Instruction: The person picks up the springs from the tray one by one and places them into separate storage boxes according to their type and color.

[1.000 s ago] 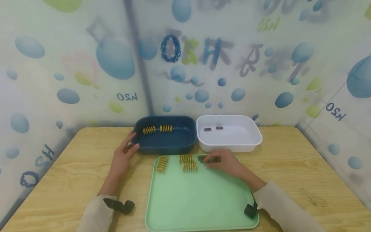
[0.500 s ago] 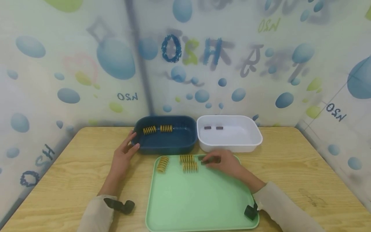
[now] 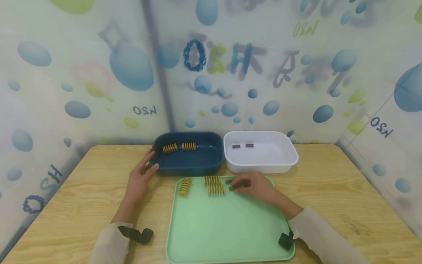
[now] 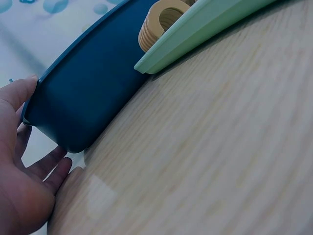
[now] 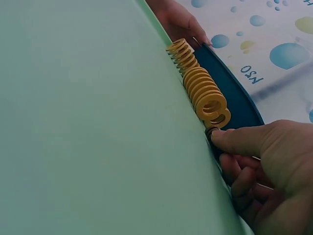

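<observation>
My left hand (image 3: 140, 179) rests against the left end of a dark blue bin (image 3: 188, 171), its thumb at the rim (image 4: 38, 83) and other fingers along the outer wall. On the green tray (image 3: 224, 227), my right hand (image 3: 255, 186) pinches a small dark spring (image 3: 231, 189) between thumb and fingers. Another dark spring (image 3: 228, 181) lies just behind it, partly covered by the fingers. To the left are two yellow springs, one behind (image 3: 212, 180) the other (image 3: 216, 190). A third yellow spring (image 3: 185, 186) lies near the tray's left corner.
Two yellow springs, one at left (image 3: 169, 148) and one beside it (image 3: 189, 146), lie in the blue bin. A white bin (image 3: 260, 168) next to it holds two small dark springs (image 3: 249, 145). A patterned wall (image 3: 204, 91) stands behind the wooden table (image 3: 336, 205).
The pinched dark spring has shifted slightly toward me, away from the other dark spring, which now shows more. The left hand has stayed at the blue bin.
</observation>
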Tool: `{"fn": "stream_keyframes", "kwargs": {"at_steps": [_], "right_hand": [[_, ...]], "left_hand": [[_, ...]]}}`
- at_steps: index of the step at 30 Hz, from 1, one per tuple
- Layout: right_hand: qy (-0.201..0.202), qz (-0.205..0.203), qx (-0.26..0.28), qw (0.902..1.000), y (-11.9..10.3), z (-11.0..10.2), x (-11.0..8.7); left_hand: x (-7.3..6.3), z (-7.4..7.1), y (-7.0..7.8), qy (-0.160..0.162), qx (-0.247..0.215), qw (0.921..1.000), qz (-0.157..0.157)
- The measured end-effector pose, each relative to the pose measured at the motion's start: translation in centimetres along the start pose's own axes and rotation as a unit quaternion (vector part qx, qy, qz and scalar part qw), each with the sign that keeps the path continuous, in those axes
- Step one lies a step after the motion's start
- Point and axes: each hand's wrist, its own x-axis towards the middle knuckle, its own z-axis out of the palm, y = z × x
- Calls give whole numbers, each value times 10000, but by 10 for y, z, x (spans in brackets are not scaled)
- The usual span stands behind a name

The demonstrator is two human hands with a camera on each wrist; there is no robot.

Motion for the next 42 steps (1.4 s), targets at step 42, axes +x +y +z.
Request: {"fn": "stream_keyframes", "kwargs": {"at_steps": [42], "right_hand": [[-505, 213, 215, 9983, 6, -3, -1]], "left_hand": [[-8, 1, 21, -78, -251, 9997, -23]]}}
